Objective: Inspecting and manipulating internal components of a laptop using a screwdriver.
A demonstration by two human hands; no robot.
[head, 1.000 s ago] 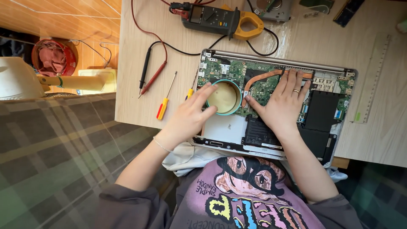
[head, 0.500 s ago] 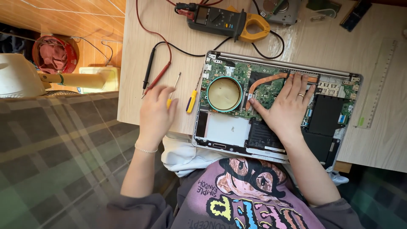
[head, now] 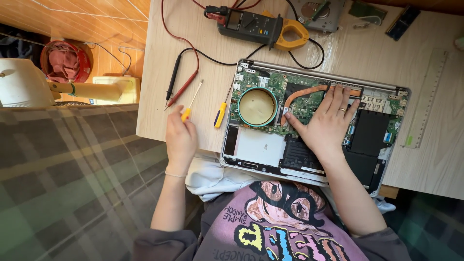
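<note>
An opened laptop (head: 251,147) lies bottom-up on the pale wooden desk (head: 203,43), its green circuit board and black battery exposed. A round teal-rimmed dish (head: 257,106) sits on the board. My right hand (head: 326,128) rests flat on the board to the right of the dish, fingers spread, a ring on one finger. My left hand (head: 180,137) is at the desk's near left edge, fingers closed on the yellow handle of a thin screwdriver (head: 189,108). A second screwdriver (head: 221,114) with a yellow and blue handle lies between that hand and the laptop.
A clamp meter (head: 256,24) lies at the back of the desk, its red and black probes (head: 179,84) trailing left. A clear ruler (head: 427,101) lies right of the laptop. A white lamp (head: 19,84), a red bowl (head: 63,60) and plaid fabric (head: 72,183) are to the left.
My left hand left the dish on the board, moved left across the desk and took the thin screwdriver's handle. My right hand stayed on the board.
</note>
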